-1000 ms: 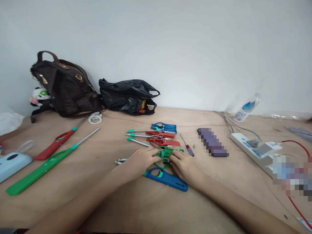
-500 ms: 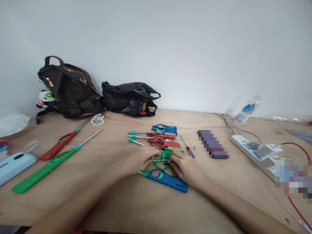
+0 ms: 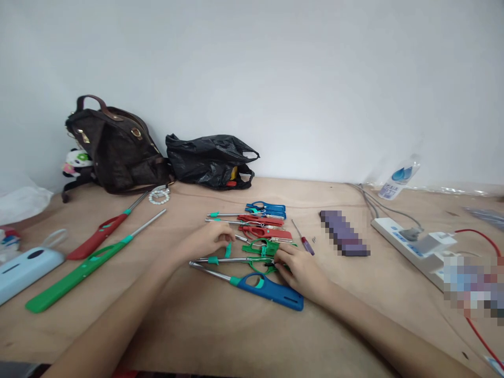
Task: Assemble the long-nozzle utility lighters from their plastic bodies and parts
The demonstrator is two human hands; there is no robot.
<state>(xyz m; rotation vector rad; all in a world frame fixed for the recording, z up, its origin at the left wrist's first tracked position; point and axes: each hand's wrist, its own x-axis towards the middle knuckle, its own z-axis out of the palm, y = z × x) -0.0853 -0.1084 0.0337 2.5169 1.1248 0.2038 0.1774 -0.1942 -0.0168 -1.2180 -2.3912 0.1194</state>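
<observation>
My left hand pinches a small teal plastic piece, left of the opened green lighter casing. Around the lower green casing half, my right hand curls its fingers near the black end of a part; its palm side is hidden. A metal lighter tube with a teal collar runs left from that half. Closest to me lies a whole blue stick lighter. Beyond my hands are opened red casings and blue casings, with tubes and wires.
A screwdriver and tiny screws lie right of the casings. Red and green stick lighters rest at left. A backpack, black plastic bag, power strip and bottle stand around.
My left hand has moved left from the green casing, with the teal piece now showing in its fingers. Metal tubes it covered are visible. My right hand has stayed in place.
</observation>
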